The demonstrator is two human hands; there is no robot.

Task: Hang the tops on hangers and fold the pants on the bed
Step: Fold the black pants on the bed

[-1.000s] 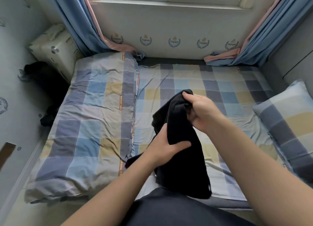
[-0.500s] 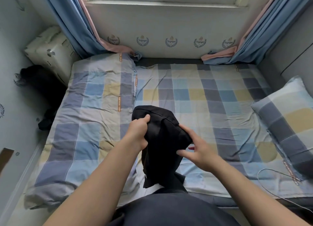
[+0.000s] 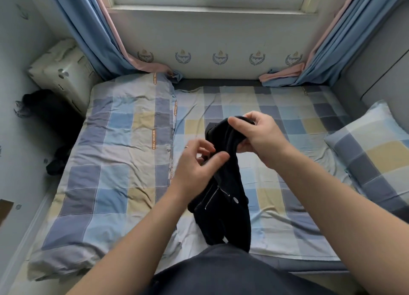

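Pants [image 3: 225, 213] hang lengthwise toward the body from right grip [image 3: 259, 137], which pinches their top end; left grip [image 3: 197, 166] pinches just below.

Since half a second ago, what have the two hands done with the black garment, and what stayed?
The right hand moved up from the side of the black pants to their top end and grips it; they now hang down long, zipper and button showing. The left hand left the top corner, dropped lower and seems to pinch a fold at their left edge. The bed and pillow are unchanged.
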